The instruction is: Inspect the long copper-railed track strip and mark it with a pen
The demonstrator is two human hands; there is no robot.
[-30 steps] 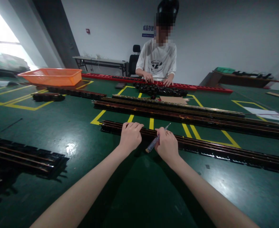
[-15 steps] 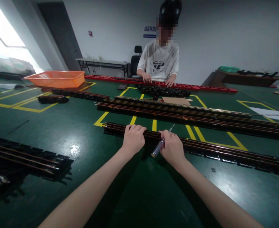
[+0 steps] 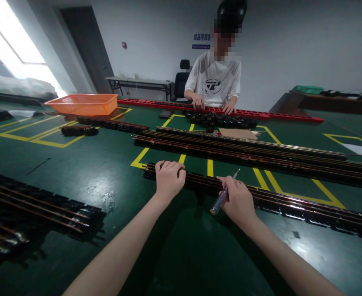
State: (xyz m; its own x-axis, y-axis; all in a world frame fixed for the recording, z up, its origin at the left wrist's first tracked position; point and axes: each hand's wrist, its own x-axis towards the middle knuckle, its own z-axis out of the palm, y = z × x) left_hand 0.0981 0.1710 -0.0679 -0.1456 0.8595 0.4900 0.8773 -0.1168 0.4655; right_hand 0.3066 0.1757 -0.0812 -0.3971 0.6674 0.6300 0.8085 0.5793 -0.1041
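Note:
A long black strip with copper-coloured rods along it lies across the table in front of me. Near its left end, my left hand is closed over the strip, fingers on the far side. Farther right, my right hand holds a screwdriver with a clear handle, its thin shaft pointing up and away. The index finger of that hand reaches the strip's edge. Whether its other fingers press on the strip is hidden.
Behind lie more long strips with rods; others are at the left. An orange basket stands at the back left. Across the green table, a co-worker handles black parts beside a red rail.
My left hand has shifted left along the strip towards its end. The gap between my hands has widened, with the screwdriver still in my right hand. The whole view has turned slightly left.

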